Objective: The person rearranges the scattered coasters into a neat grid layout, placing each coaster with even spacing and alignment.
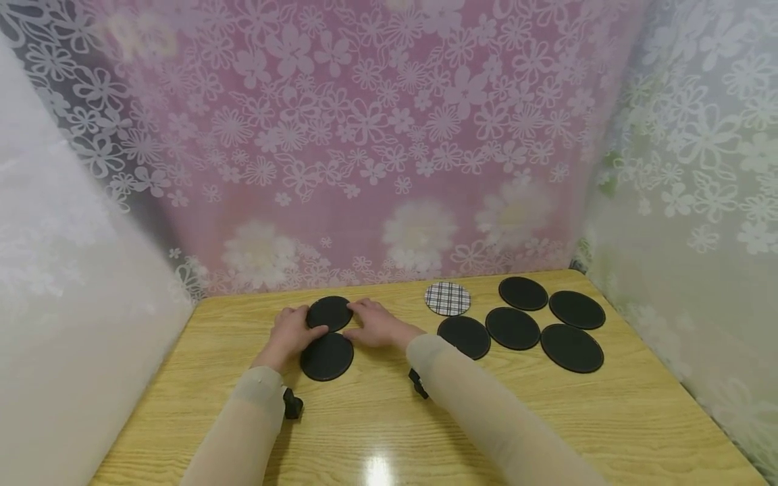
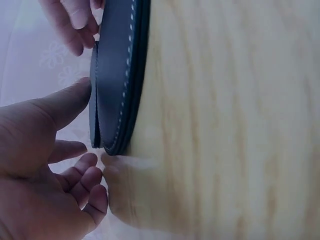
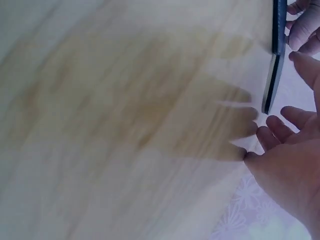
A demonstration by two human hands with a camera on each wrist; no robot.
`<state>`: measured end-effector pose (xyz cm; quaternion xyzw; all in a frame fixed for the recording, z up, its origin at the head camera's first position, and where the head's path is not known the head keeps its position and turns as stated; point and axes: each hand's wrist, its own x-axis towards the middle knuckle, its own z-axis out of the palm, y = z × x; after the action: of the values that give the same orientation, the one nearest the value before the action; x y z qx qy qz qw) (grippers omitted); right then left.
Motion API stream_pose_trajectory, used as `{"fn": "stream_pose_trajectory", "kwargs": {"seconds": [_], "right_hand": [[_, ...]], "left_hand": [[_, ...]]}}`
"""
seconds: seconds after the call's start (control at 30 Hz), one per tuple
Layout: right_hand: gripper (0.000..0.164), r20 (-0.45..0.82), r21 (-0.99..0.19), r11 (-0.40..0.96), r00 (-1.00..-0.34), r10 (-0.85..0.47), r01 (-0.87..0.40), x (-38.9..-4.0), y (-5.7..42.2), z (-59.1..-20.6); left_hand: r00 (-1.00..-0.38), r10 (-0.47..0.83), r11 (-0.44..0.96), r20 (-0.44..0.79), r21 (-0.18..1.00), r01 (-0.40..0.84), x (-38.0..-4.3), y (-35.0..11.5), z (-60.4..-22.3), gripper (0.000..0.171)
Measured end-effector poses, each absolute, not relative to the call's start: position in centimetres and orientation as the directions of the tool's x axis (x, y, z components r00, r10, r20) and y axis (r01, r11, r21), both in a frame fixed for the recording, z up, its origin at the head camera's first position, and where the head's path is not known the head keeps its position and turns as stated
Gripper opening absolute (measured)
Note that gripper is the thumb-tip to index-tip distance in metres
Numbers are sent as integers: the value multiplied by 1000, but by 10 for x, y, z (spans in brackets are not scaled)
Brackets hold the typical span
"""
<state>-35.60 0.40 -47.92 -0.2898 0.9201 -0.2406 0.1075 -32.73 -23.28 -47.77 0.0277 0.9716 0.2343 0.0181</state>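
Two black round coasters lie one behind the other at the left of the table: a far coaster [image 1: 329,314] and a near coaster [image 1: 327,358]. My left hand [image 1: 293,331] holds the far one at its left side, thumb [image 2: 75,102] by the seam between the two. On the opposite side my right hand [image 1: 378,324] grips the same coaster, thumb near the seam and index finger at the far right edge. Close up in the left wrist view, the near coaster [image 2: 115,75] has white stitching and a thick, layered edge.
To the right lie a plaid coaster [image 1: 447,298] and several black coasters [image 1: 512,329], the nearest partly hidden by my right sleeve [image 1: 480,398]. They rest on a wooden table [image 1: 365,425]. Floral curtains [image 1: 365,148] hang behind and at the sides.
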Motion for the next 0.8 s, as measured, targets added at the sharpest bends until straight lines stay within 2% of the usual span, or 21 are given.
{"fn": "stream_pose_trajectory", "kwargs": {"seconds": [0.07, 0.2, 0.37, 0.53, 0.8], "right_hand": [[78, -29, -523, 690, -799, -601, -500, -372, 8, -499], [81, -7, -514, 681, -792, -611, -521, -376, 14, -502], [74, 12, -400, 744, -815, -580, -535, -347, 22, -462], [75, 30, -287, 804, -843, -536, -521, -337, 40, -454], [86, 15, -282, 830, -867, -497, -481, -325, 86, -444]], "left_hand": [[-999, 51, 889, -17, 456, 37, -326, -231, -477, 78], [-1000, 28, 889, 12, 458, 31, -321, -225, -472, 80], [-997, 40, 890, 69, 450, 67, -314, -210, -461, 81], [-994, 52, 894, 98, 439, 90, -307, -192, -453, 81], [-986, 97, 882, 134, 447, 148, -297, -160, -448, 79]]}}
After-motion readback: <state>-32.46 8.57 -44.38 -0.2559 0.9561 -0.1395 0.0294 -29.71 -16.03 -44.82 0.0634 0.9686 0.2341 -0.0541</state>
